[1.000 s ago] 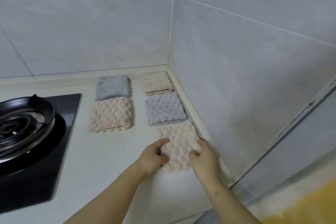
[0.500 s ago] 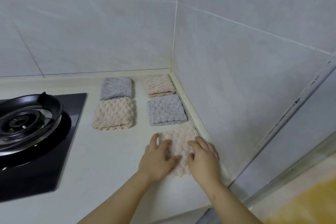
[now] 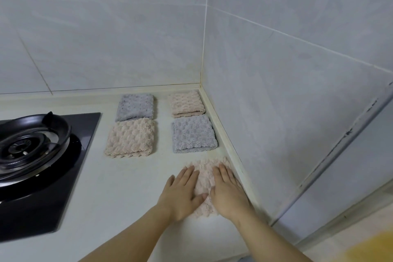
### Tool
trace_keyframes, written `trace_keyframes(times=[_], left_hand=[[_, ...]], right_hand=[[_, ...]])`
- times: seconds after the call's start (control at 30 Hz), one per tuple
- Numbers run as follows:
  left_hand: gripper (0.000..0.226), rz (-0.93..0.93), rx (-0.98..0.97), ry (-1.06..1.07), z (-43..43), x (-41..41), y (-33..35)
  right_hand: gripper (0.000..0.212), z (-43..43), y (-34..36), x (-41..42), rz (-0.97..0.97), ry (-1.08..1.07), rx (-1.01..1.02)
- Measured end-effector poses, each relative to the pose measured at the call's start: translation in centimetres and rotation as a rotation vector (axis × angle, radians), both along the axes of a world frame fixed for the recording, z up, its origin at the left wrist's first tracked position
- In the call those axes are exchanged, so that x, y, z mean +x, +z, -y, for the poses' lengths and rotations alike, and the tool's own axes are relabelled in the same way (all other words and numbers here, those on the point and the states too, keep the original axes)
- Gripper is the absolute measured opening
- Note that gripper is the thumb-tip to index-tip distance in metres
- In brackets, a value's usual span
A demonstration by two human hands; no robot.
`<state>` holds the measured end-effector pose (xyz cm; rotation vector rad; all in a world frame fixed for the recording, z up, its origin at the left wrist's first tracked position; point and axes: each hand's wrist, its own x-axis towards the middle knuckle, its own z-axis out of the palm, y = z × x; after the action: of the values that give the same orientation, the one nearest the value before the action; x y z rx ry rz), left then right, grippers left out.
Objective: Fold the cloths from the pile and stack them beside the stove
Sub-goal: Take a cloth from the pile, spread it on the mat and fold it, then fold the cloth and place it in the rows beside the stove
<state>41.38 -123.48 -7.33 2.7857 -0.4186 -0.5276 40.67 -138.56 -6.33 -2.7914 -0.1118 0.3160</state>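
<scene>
A folded pink fluffy cloth [image 3: 205,178] lies on the white counter [image 3: 119,187] near the right wall. My left hand [image 3: 182,192] and my right hand [image 3: 228,193] rest flat on it, palms down, fingers extended, gripping nothing. Beyond them lie several folded cloths in two rows: a grey cloth [image 3: 193,134] and a pink cloth [image 3: 186,103] along the wall, a pink cloth [image 3: 130,138] and a grey cloth [image 3: 135,107] closer to the stove [image 3: 42,155]. Each lies singly, not stacked.
The black gas stove with its burner ring [image 3: 27,142] takes up the left side. Grey tiled walls meet in a corner [image 3: 202,83] behind the cloths. The counter's front edge runs at the bottom, and a yellow floor patch [image 3: 365,249] shows at lower right.
My hands went from pinching the near pink cloth's edges to lying flat on top of it, and have slid slightly forward over it. The view shifted a little.
</scene>
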Motion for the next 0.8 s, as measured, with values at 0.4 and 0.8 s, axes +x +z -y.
trace_keyframes(times=[0.4,0.8], left_hand=[[0.074,0.05,0.131,-0.006,-0.2,-0.2,0.0],[0.057,-0.145,-0.497,0.219,-2.1,-1.8,2.9]], right_hand=[[0.098,-0.5,-1.2,-0.3,0.048,-0.015,-0.081],[0.06,-1.7,2.6,-0.1,-0.039,0.001,-0.147]])
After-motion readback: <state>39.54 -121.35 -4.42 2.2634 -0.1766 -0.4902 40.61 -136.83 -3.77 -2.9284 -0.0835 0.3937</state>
